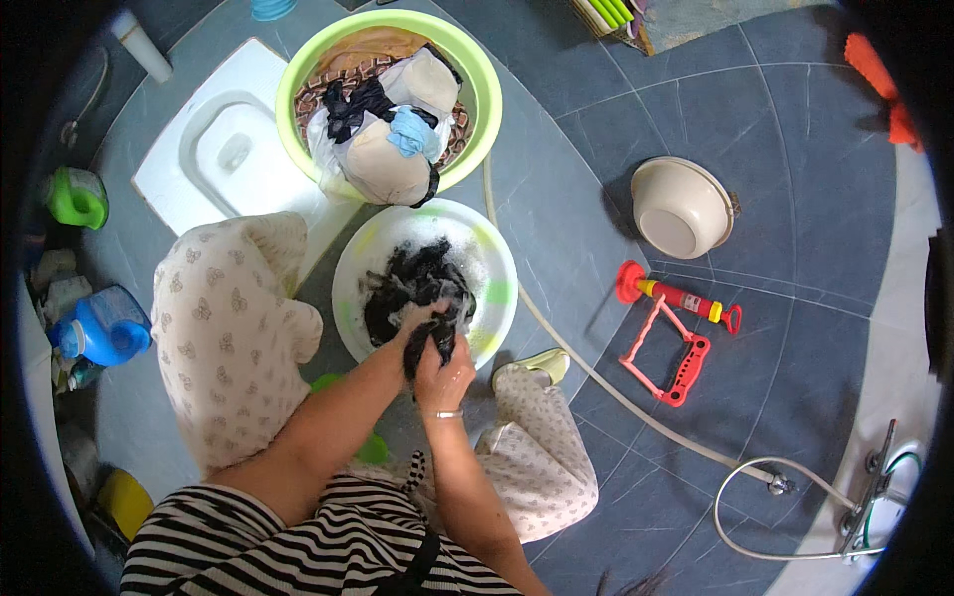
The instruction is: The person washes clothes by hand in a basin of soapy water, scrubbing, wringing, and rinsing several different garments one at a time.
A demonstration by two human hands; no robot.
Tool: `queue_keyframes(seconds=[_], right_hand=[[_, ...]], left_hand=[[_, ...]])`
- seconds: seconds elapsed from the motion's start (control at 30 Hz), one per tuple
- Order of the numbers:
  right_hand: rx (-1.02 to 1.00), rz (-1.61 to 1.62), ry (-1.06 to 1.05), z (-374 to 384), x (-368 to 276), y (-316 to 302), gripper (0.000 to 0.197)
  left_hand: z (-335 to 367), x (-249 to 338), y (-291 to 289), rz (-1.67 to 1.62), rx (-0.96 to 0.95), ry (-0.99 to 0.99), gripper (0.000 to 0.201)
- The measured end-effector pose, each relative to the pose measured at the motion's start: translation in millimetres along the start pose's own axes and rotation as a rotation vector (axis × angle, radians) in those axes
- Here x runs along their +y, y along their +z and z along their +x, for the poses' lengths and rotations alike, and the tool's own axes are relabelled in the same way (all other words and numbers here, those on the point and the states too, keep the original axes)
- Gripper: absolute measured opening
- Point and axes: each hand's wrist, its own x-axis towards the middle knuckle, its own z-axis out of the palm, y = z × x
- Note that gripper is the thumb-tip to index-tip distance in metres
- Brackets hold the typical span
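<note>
A white basin with green and yellow patches (495,260) stands in front of me with suds in it. Wet black cloth (405,278) lies bunched up inside. My left hand (421,318) is closed on a part of this cloth at the basin's near side. Just nearer to me, my right hand (444,379), with a bracelet at its wrist, grips another bunch of the same black cloth over the rim. Suds cling to the fingers, and the cloth hides some of them.
Beyond the basin stands a lime-green tub (487,129) of mixed laundry, beside a white squat toilet (189,139). A hose (596,372) crosses the floor on the right, near a beige bucket (671,223), a red plunger (681,298) and a red frame (686,372). Detergent bottles (111,326) line the left.
</note>
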Motion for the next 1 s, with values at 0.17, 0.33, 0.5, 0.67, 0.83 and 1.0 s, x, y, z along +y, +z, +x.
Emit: queue_keyframes(seconds=[0.17,0.33,0.5,0.67,0.83,1.0], right_hand=[[0.040,-0.182,0.392,48,90,18,0.039],[0.253,-0.185,0.256,81,118,14,0.037],[0.248,-0.080,0.159,72,120,35,0.041],[-0.129,-0.381,-0.058,21,164,93,0.049],[-0.491,-0.434,0.343,65,195,109,0.047],[-0.465,-0.305,0.400,120,199,70,0.050]], left_hand=[[8,-18,0,0.111,0.325,-0.021,0.030],[-10,2,46,0.405,0.488,-0.025,0.083],[32,11,3,0.624,0.609,0.068,0.081],[35,5,-3,0.909,0.731,0.083,0.075],[52,-10,-24,1.077,0.593,0.130,0.061],[47,-21,-3,0.872,0.479,0.150,0.054]])
